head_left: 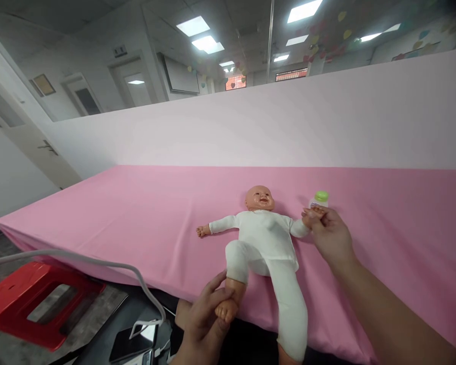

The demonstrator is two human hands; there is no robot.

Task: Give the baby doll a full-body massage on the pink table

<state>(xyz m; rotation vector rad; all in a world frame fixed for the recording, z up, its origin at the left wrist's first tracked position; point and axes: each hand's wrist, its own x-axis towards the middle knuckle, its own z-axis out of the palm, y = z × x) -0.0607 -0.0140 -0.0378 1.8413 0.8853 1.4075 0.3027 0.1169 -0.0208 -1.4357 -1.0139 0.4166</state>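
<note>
Left hand (pixel 203 322): the fingers are clamped on 1 foot of the white-clothed doll (pixel 266 233).
Right hand (pixel 332 238): the fingers pinch 1 small hand of the doll.
Pink desk (pixel 155 203): it carries the doll's body, beyond the left fingers.
Green-lidded bottle (pixel 321 196): just behind the right fingers.

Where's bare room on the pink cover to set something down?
Widest patch: pink cover between doll and left edge. Also a strip between doll's head and white partition, and right of the green-capped bottle. Crowded: right hand beside bottle; left hand on doll's foot, near edge.
</note>
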